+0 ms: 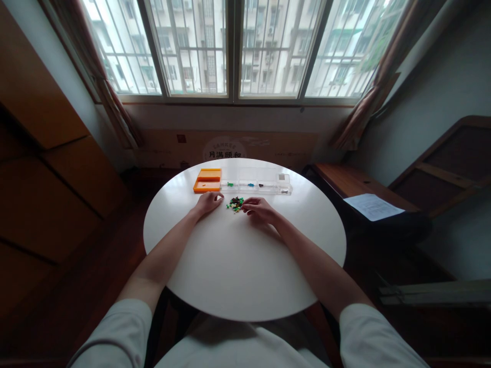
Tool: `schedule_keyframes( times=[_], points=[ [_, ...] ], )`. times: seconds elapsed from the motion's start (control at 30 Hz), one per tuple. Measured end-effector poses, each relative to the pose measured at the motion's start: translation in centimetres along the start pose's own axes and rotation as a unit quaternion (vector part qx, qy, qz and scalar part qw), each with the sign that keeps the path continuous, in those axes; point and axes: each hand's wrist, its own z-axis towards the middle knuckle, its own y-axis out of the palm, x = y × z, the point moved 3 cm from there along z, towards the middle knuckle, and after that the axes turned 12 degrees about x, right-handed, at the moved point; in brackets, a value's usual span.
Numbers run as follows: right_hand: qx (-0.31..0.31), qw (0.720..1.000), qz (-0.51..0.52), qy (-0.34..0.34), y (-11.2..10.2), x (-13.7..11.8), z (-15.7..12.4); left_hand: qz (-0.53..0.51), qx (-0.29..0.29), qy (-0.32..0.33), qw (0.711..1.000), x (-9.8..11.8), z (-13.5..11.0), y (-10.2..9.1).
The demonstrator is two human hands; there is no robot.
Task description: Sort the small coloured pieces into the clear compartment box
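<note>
A small heap of tiny green, dark brown and yellow pieces (237, 203) lies on the white table between my hands. My left hand (209, 202) rests on the tabletop just left of the heap, its fingers loosely bent and a small gap showing by the thumb; I see nothing in it. At the heap's right edge is my right hand (259, 207), thumb and fingertips brought together in a pinch. Whatever sits between those fingertips is too small to make out. Behind the hands stand an orange tray (207, 172) holding a tiny orange piece, and a clear compartment box (264, 190).
Small green, blue and dark pieces sit in separate compartments of the clear box. The round white table (238, 266) has its far edge near a cardboard box (268, 145) under the window. To the right, a paper sheet (373, 206) lies on a wooden bench (347, 179).
</note>
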Motion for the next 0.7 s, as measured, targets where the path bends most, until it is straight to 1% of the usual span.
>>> schedule_keyframes(
  times=[0.2,0.3,0.5,0.7],
  points=[
    [0.038,0.991,0.118,0.056,-0.9,0.5,0.5,-0.003,0.000,0.002,1.000,0.0,0.0,0.0],
    [0.041,0.986,0.145,0.070,-1.1,0.7,0.7,-0.005,0.005,0.002,1.000,0.0,0.0,0.0],
    [0.050,0.981,0.174,0.072,-1.2,1.0,1.0,0.000,0.005,0.005,1.000,0.0,0.0,0.0],
    [0.120,0.969,0.207,0.066,-1.3,0.9,1.1,0.003,0.001,0.005,1.000,0.1,0.0,-0.1]
  ],
)
